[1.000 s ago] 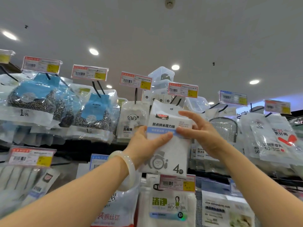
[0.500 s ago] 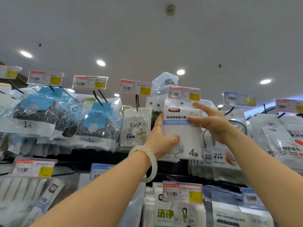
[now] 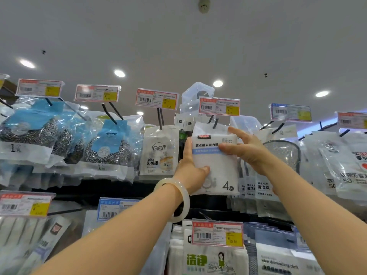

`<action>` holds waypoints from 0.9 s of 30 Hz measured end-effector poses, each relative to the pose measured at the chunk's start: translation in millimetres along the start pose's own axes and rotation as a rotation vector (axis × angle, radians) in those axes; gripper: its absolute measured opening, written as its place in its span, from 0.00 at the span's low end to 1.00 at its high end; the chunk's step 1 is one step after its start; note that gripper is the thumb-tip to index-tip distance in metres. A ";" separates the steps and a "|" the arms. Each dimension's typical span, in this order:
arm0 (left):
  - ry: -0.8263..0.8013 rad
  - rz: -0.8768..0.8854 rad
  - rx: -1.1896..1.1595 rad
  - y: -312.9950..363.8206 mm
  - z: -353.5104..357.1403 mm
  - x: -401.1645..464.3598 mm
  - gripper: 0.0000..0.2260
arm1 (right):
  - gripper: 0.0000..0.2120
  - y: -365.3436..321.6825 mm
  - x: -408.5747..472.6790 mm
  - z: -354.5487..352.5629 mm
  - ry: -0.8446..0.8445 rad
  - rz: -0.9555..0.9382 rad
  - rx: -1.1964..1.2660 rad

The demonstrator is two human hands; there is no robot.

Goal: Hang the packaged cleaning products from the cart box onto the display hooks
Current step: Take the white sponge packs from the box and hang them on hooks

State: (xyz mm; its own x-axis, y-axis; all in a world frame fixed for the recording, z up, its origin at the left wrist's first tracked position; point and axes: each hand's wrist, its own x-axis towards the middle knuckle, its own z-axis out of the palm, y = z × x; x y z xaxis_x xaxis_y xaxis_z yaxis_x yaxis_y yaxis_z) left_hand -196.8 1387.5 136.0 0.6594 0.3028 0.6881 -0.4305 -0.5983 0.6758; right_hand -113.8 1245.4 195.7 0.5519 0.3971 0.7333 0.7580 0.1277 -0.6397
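I am looking up at a store display rack [image 3: 111, 185] under a grey ceiling, with both hands raised in front of me. Rows of packets hang from black hooks all around the hands, each hook carrying a price tag at its tip. To the left of the hands hang steel scourers [image 3: 107, 147] in clear bags with blue cards, and just beside the left hand a pouch [image 3: 159, 153] printed with a panda. To the right of the hands hang more clear and white packs. Below the hands a lower row shows a tag and green lettering.

Between the hands is the task's thing, a white sponge pack [image 3: 215, 165] marked with a 4. My left hand [image 3: 191, 171] clamps its lower left edge, thumb across the front, a pale bangle [image 3: 176, 199] on the wrist. My right hand [image 3: 243, 149] pinches its upper right side, thumb on the blue band and forefinger stretched along the top.

Above the hands, a hook [image 3: 215, 123] under a red tag [image 3: 219, 106] meets the top of the pack. It looks threaded through the hanging hole, though I cannot tell if the pack is fully seated.

My judgement: this pack is nearly hung; pushing it back and letting go remain. The cart box is out of view, so I cannot tell how many packs are left.
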 end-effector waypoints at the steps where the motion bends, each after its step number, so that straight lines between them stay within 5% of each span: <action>1: 0.002 -0.005 0.043 -0.9 1.6 1.1 0.42 | 0.41 3.6 0.9 2.5 0.014 -0.017 -0.072; 4: 0.040 0.028 0.224 -3.7 6.3 4.8 0.42 | 0.48 20.1 -1.1 15.3 0.112 -0.145 -0.378; 9: -0.009 0.033 0.359 -13.8 13.9 8.8 0.40 | 0.35 46.3 -6.6 38.2 0.273 -0.200 -0.535; 13: -0.112 -0.059 0.472 -15.4 17.5 22.8 0.39 | 0.40 44.6 -0.9 40.9 0.126 0.023 -0.733; 19: -0.136 -0.124 0.640 -17.8 7.4 32.3 0.29 | 0.25 25.5 -3.8 52.0 -0.079 0.174 -1.104; 27: -0.001 0.163 1.336 -4.7 -49.1 -5.5 0.37 | 0.37 -8.4 -29.8 98.9 -0.131 -0.127 -1.202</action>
State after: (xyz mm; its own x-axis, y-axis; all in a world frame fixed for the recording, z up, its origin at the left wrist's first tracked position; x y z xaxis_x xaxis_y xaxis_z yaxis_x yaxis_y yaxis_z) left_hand -228.7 1425.0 142.0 0.6596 0.1587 0.7346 0.4217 -0.8873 -0.1869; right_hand -171.0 1322.4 156.4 0.4636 0.5406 0.7020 0.6815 -0.7239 0.1074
